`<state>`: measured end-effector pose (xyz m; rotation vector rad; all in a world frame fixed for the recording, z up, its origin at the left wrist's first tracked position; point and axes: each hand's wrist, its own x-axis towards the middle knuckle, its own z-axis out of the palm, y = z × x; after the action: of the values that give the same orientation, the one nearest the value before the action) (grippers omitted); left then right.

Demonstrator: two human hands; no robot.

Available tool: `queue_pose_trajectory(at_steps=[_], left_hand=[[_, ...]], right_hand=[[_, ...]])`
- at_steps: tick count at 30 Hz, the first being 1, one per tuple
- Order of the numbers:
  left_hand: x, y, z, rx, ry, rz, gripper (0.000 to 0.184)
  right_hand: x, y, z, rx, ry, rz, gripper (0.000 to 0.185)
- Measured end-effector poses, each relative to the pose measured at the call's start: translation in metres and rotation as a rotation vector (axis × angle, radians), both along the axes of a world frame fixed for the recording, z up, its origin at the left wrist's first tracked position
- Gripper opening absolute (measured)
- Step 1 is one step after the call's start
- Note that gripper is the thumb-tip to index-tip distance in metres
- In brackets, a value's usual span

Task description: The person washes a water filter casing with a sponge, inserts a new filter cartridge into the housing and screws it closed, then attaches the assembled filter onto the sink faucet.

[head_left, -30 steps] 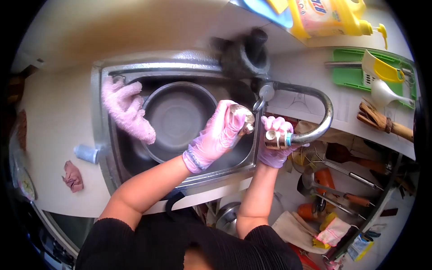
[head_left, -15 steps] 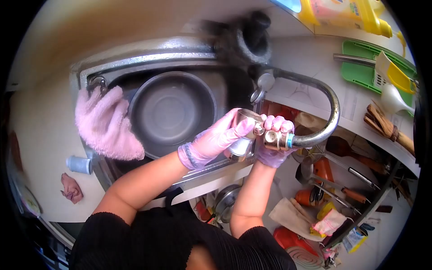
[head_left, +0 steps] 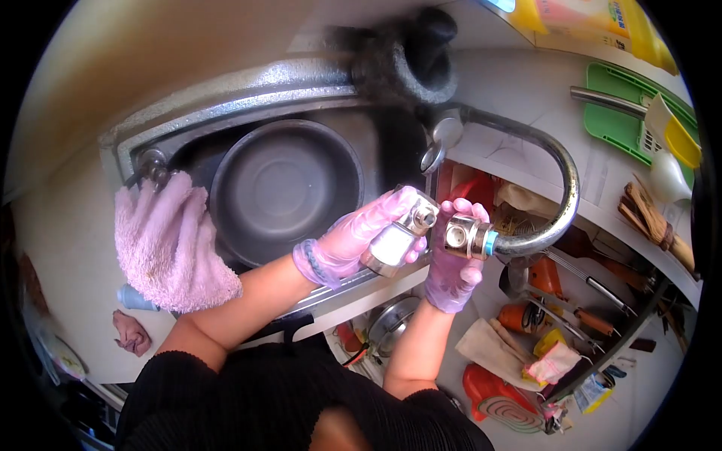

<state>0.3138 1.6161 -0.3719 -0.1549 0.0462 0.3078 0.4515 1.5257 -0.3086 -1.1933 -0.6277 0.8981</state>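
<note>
My left hand point(head_left: 357, 234), in a thin pink glove, is closed around a shiny metal faucet spray head point(head_left: 392, 246) with a round side joint. My right hand point(head_left: 450, 279), gloved the same way, grips a metal faucet connector point(head_left: 465, 237) with a blue ring at the end of the curved faucet spout point(head_left: 562, 173). A narrow gap separates the spray head from the connector. Behind my left hand, a round grey basin point(head_left: 342, 218) sits in the dark metal sink point(head_left: 248, 96).
A fluffy pink cloth point(head_left: 169, 240) drapes over the sink's left edge. Beside it are a crumpled pink rag point(head_left: 131, 333) and a pale blue cup point(head_left: 135, 298). An open drawer of utensils point(head_left: 571, 289) lies to the right, below a counter with a green rack point(head_left: 613, 124).
The spray head has come away from the connector and tilted, moving slightly left. My right fingers have shifted on the connector. The whole view has moved a little.
</note>
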Motion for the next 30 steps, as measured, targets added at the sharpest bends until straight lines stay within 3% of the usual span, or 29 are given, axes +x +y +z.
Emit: queue_pose_trajectory(at_steps=[5,16,26,30], left_hand=[[0.0006,0.0033,-0.0023,-0.044,-0.030,-0.042,0.046],[0.0063,0.0026,0.0014,0.192,0.065,0.032,0.047],[0.0075,0.0051,0.0036,0.200,0.064,0.029,0.047],[0.0060,0.0030,0.0024,-0.046,-0.037,-0.067,0.049]], right_hand=[[-0.0041,-0.0003,0.0015,-0.073,-0.036,-0.087,0.090],[-0.0020,0.0003,0.0009,-0.084,-0.047,-0.090,0.080],[-0.0020,-0.0003,-0.0005,-0.103,-0.071,-0.104,0.074],[-0.0040,-0.0011,-0.0008,-0.108,-0.057,-0.116,0.069]])
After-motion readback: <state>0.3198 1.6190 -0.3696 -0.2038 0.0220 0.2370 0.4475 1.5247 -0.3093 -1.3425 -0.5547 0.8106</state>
